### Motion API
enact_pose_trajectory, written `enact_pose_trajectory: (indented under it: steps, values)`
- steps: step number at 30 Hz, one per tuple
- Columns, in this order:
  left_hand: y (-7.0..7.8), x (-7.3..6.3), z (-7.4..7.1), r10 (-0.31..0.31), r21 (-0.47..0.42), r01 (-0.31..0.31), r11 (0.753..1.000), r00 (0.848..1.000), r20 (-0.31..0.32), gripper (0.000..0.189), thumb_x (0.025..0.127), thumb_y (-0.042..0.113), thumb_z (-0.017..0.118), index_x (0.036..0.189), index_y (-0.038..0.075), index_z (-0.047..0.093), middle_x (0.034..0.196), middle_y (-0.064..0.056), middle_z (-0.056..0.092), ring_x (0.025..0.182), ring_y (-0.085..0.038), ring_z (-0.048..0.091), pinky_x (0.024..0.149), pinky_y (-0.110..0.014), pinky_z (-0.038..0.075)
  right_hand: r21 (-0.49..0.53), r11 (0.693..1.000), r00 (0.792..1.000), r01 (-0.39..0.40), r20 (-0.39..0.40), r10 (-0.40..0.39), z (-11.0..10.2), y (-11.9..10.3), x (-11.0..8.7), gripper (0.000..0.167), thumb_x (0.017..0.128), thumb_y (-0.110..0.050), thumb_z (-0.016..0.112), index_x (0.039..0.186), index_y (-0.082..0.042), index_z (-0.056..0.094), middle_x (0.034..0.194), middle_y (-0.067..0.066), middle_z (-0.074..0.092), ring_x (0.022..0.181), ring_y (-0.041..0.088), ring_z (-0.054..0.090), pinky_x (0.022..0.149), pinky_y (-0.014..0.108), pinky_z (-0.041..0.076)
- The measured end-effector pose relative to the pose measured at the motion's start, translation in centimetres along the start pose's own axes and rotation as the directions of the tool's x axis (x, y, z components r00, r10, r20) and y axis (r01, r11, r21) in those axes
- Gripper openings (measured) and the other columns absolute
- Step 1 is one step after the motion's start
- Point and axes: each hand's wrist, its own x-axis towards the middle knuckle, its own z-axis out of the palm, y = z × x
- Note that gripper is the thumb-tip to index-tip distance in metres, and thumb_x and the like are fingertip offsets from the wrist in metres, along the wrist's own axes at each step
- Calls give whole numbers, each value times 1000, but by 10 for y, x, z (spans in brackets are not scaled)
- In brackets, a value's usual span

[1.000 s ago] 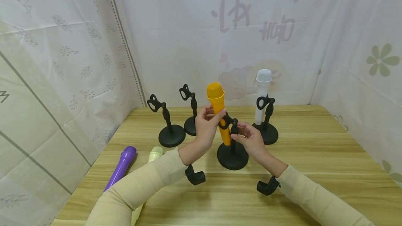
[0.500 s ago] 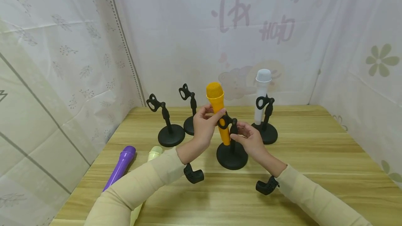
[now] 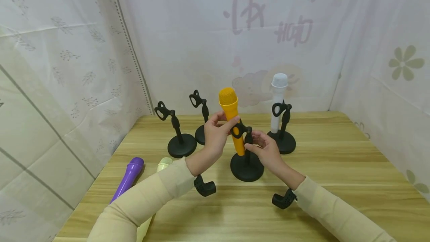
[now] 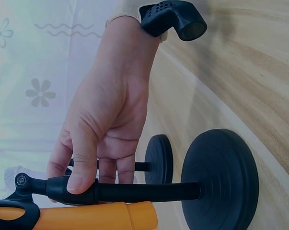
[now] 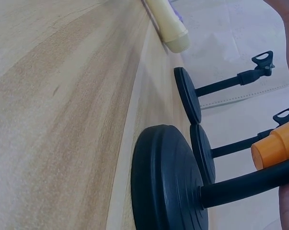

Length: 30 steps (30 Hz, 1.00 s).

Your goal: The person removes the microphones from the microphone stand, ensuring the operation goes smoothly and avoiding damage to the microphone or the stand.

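An orange-yellow microphone (image 3: 228, 98) sits in the clip of a black desk stand (image 3: 246, 169), tilted a little to the left. My left hand (image 3: 215, 134) grips its body just below the head, thumb across the front. On the stand's post, my right hand (image 3: 267, 150) pinches the collar under the clip. The left wrist view shows the right hand's thumb on that black collar (image 4: 63, 188), with the microphone's lower end (image 4: 144, 215) lying alongside the post. In the right wrist view the orange lower end (image 5: 273, 148) shows beside the post.
Behind on the right, a white microphone (image 3: 279, 81) stands with another black stand (image 3: 285, 143). Two more stands (image 3: 181, 145) (image 3: 200, 133) carry bare clips on the left. A purple microphone (image 3: 129, 176) and a pale yellow microphone (image 3: 164, 163) lie at front left. Patterned curtains surround the wooden table (image 3: 322, 197).
The head view has shifted slightly, so the scene sits a little further left. Both hands keep their hold on the microphone and stand, with no clear movement between them.
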Motion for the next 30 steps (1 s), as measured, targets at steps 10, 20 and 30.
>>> enact_pose_trajectory:
  steps: [10, 20, 30]
  values:
    - [-9, 5, -2, 13, -11, -13, 1000, 1000, -1, 38, 81, 25, 81, 111, 6, 65, 99, -4, 58, 82, -16, 57, 77, -36, 56, -5, 1000, 1000, -16, 16, 16, 1, -1, 1, 41, 87, -6, 73, 124, 2, 57, 116, 18, 57, 106, 28, 59, 89, 26, 50]
    - [-5, 5, -3, 11, -4, -11, 1000, 1000, -5, 37, 81, 27, 82, 109, 8, 66, 101, -7, 58, 84, -20, 57, 76, -36, 56, 6, 1000, 1000, -7, 18, 7, 1, 0, 0, 41, 87, -5, 72, 124, 3, 57, 116, 19, 58, 106, 30, 59, 88, 26, 51]
    - [-1, 7, -2, -6, 11, 6, 1000, 1000, 11, 40, 81, 28, 81, 112, 8, 65, 101, -6, 58, 85, -19, 56, 78, -37, 56, -6, 1000, 1000, -18, 7, 18, 0, 0, 1, 40, 87, -6, 73, 123, 2, 58, 115, 18, 58, 106, 28, 59, 88, 26, 50]
